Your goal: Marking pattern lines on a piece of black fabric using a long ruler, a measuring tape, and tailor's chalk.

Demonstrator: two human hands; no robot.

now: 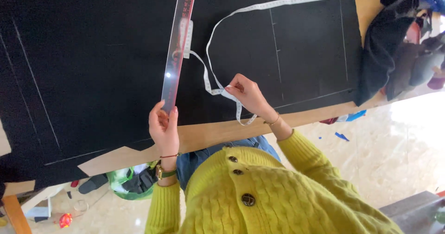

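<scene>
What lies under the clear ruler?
Black fabric with chalk lines shows beneath the clear ruler, plus a stretch of white tape measure. The table underneath is covered.

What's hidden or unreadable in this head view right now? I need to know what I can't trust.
- Clear ruler: far end cut off by the top edge.
- Ruler's near end: covered by the left hand.
- White tape measure: far end runs out of view at the upper right; its marks are too small to read.
- Tape under the right hand: fingers hide the grip.
- Black fabric: left part cut off by the frame edge.
</scene>
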